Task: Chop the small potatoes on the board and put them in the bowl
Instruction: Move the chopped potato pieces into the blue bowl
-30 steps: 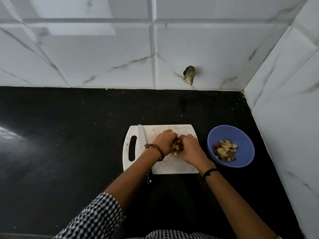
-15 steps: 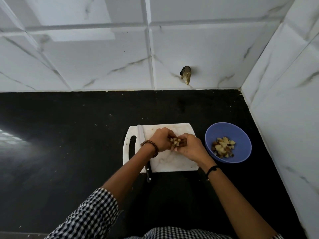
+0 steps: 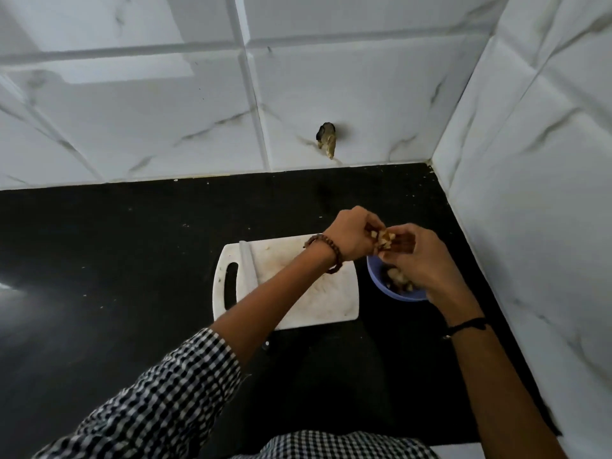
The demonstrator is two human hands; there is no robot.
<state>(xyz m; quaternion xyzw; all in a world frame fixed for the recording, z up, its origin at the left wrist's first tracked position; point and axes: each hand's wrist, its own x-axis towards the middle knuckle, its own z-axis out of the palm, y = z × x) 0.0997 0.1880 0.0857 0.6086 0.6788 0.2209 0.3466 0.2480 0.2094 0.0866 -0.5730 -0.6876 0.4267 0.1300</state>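
Cupped potato pieces held above the bowl's far rim.

The left hand [image 3: 351, 235] and right hand [image 3: 420, 260] are pressed together, fingers curled round the chopped potato pieces [image 3: 384, 241] between them. The blue bowl [image 3: 397, 294], on the counter [image 3: 132, 243] and holding more pieces, lies just below and slightly nearer the person, under the right hand. The board [image 3: 331, 303] sits just left of it, and the knife [image 3: 246, 263] lies along the board's left side. No writing is readable.

A clump of pale, brown-skinned potato pieces [image 3: 484, 241] is cupped between the left hand [image 3: 351, 234] and right hand [image 3: 422, 260], raised over the blue bowl [image 3: 394, 294] — it holds more chopped potato [image 3: 399, 277]. Just left lies the white cutting board [image 3: 331, 299] — flat, stained, handle slot at its left.
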